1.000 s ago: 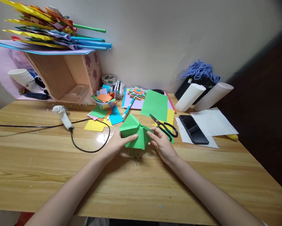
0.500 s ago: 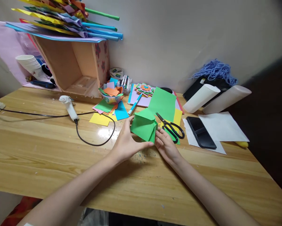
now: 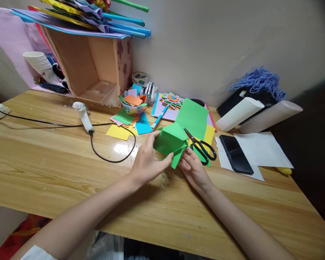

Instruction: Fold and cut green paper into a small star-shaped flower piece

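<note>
Between my hands, above the table, is a folded green paper box (image 3: 169, 141), tilted so that I look partly into it. My left hand (image 3: 147, 160) grips its left side, with the thumb pressed on the near edge and the fingers behind. My right hand (image 3: 193, 168) pinches the right corner, where the paper is creased and a flap hangs down. The right fingertips are partly hidden by the paper. Just beyond the right hand, black-handled scissors (image 3: 202, 148) lie on green and yellow paper scraps.
A white glue gun (image 3: 83, 117) with a black cord stands on the left. Cut paper fills a small bowl (image 3: 133, 108) beside a wooden box (image 3: 124, 68). A blue marker (image 3: 160, 117) and a green sheet (image 3: 192, 117) lie behind the hands. A phone (image 3: 236, 154) rests on white paper at right.
The green paper box has tipped, and its near right flap now sticks out downward. My left thumb has moved up along its edge. The whole view has shifted slightly.
</note>
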{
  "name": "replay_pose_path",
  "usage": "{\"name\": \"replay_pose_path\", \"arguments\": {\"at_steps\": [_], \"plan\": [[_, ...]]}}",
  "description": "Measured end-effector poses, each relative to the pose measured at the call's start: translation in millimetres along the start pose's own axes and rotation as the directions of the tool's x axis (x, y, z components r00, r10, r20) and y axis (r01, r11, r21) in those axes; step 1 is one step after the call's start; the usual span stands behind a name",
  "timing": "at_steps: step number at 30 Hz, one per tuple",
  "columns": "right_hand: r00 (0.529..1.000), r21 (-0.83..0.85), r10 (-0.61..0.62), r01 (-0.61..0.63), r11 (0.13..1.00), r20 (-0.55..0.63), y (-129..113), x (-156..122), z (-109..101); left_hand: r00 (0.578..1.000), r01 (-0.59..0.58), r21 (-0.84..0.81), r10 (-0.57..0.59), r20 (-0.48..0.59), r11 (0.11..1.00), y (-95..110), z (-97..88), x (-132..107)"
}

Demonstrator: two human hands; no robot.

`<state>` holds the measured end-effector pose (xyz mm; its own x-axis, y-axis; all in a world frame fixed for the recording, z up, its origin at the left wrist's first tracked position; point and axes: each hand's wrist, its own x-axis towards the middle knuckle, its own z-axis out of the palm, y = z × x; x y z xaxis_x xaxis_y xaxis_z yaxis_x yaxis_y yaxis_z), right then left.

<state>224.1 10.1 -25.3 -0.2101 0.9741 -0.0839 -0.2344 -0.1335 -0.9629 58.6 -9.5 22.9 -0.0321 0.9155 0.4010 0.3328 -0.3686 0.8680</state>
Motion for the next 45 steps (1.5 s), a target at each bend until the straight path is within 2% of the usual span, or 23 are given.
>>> {"name": "replay_pose_path", "arguments": {"at_steps": [3, 7, 9, 11, 13, 15, 16, 18, 20, 22, 26, 31, 33, 38, 45], "plan": [[0.999, -0.054, -0.036, 0.035, 0.998, -0.027, -2.0, -1.2, 1.4, 0.995, 0.096, -0.132, -0.096, 0.004, 0.987, -0.4, 0.2, 1.8], [0.973, -0.285, -0.228, 0.206, 0.936, -0.045, -10.0, -1.6, 2.2, 0.967, 0.254, -0.285, -0.235, 0.099, 0.924, -9.1, 2.2, 4.7], [0.947, -0.412, -0.316, 0.266, 0.871, -0.057, -14.2, -1.8, 1.9, 0.952, 0.303, -0.288, -0.274, 0.137, 0.908, -15.2, 3.3, 5.2], [0.920, -0.501, -0.385, 0.301, 0.812, -0.071, -16.9, -2.5, 1.3, 0.948, 0.317, -0.233, -0.300, 0.108, 0.919, -19.0, 3.2, 5.1], [0.897, -0.562, -0.436, 0.326, 0.760, -0.069, -18.1, -3.4, 0.9, 0.963, 0.270, -0.118, -0.269, 0.024, 0.956, -18.3, 1.0, 5.3], [0.881, -0.602, -0.471, 0.349, 0.718, -0.050, -18.6, -4.5, 1.2, 0.990, 0.139, 0.028, -0.138, -0.015, 0.990, -13.3, -3.1, 6.3], [0.876, -0.615, -0.482, 0.362, 0.701, -0.033, -18.7, -5.1, 1.5, 0.999, 0.045, 0.098, -0.046, 0.014, 0.994, -10.0, -5.4, 7.2], [0.866, -0.635, -0.501, 0.389, 0.668, 0.003, -19.1, -6.1, 2.6, 0.983, -0.147, 0.199, 0.121, 0.137, 0.969, -4.0, -9.1, 9.1], [0.861, -0.646, -0.508, 0.406, 0.646, 0.033, -19.4, -6.8, 3.6, 0.953, -0.252, 0.257, 0.194, 0.231, 0.933, -1.3, -10.6, 10.4], [0.862, -0.637, -0.505, 0.417, 0.649, 0.050, -19.0, -7.3, 4.3, 0.950, -0.256, 0.289, 0.185, 0.250, 0.923, -2.2, -10.1, 10.8], [0.870, -0.599, -0.489, 0.423, 0.679, 0.061, -16.7, -8.7, 4.7, 0.969, -0.190, 0.272, 0.135, 0.208, 0.943, -8.2, -8.1, 10.1], [0.875, -0.606, -0.479, 0.416, 0.678, 0.064, -18.6, -11.2, 5.8, 0.971, -0.214, 0.259, 0.176, 0.163, 0.942, -7.2, -8.8, 9.6], [0.856, -0.619, -0.509, 0.448, 0.645, 0.089, -21.5, -12.1, 5.9, 0.967, -0.236, 0.265, 0.199, 0.157, 0.935, -4.8, -9.3, 9.2], [0.782, -0.694, -0.597, 0.529, 0.489, 0.176, -27.4, -12.9, 5.4, 0.965, -0.248, 0.261, 0.213, 0.155, 0.933, -2.1, -9.1, 7.7], [0.739, -0.713, -0.643, 0.561, 0.420, 0.203, -28.2, -17.3, 8.0, 0.949, -0.290, 0.173, 0.260, 0.176, 0.941, 0.5, -9.0, 6.2]]}}
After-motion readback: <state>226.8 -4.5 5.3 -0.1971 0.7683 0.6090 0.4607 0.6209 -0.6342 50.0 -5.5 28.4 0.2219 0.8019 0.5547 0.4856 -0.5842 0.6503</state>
